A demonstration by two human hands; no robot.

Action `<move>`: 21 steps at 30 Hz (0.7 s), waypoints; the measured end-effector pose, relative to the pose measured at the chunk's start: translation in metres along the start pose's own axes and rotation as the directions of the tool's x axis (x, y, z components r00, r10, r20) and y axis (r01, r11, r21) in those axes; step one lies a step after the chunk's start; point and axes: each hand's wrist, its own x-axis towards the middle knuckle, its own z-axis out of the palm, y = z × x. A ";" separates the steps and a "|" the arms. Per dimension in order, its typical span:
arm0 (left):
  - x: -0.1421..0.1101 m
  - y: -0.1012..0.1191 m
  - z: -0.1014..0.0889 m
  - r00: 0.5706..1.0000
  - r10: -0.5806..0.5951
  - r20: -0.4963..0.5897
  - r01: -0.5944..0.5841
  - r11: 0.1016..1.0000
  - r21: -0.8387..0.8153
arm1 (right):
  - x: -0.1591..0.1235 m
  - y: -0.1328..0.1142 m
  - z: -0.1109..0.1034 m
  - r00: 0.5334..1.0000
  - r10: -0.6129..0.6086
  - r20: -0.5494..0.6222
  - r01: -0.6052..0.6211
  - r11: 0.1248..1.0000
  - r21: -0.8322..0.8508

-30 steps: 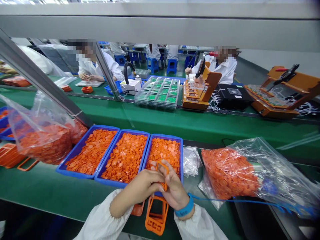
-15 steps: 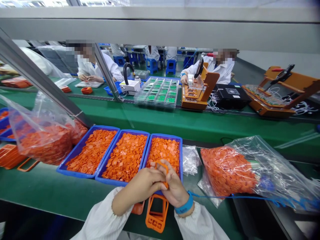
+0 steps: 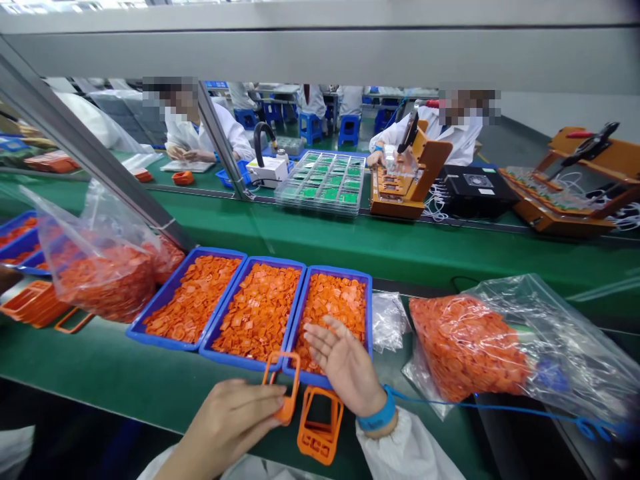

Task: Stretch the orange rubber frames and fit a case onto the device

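My left hand (image 3: pixel 227 423) grips an orange plastic frame (image 3: pixel 283 387) by its lower end, holding it upright in front of the blue trays. My right hand (image 3: pixel 345 363) is open, fingers spread, over the near end of the rightmost blue tray (image 3: pixel 367 293) of small orange parts. A blue strap sits on that wrist, with a blue cord running off to the right. A second orange frame (image 3: pixel 320 427) lies flat on the green table just below my right hand.
Two more blue trays (image 3: pixel 200 253) of orange parts stand to the left. Clear bags of orange parts lie at the left (image 3: pixel 100 267) and right (image 3: pixel 475 347). Orange frames are stacked at far left (image 3: pixel 35 303). Across the green belt, people in white coats work at fixtures.
My hands have come apart. The left hand has drawn the orange frame down and left; the right hand has let go and opened over the rightmost tray.
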 end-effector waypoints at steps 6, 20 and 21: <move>-0.045 -0.002 0.012 0.934 -0.161 0.319 0.220 0.962 -0.159 | 0.002 0.001 0.000 1.000 0.014 -0.021 -0.013 1.000 0.021; -0.037 0.009 0.030 0.970 -0.177 0.167 0.181 0.983 -0.014 | 0.003 0.000 -0.001 0.994 -0.037 -0.106 0.049 0.992 0.116; -0.034 0.015 0.031 0.978 -0.142 0.155 0.145 0.989 -0.010 | 0.003 0.000 -0.001 0.993 -0.039 -0.112 0.052 0.991 0.122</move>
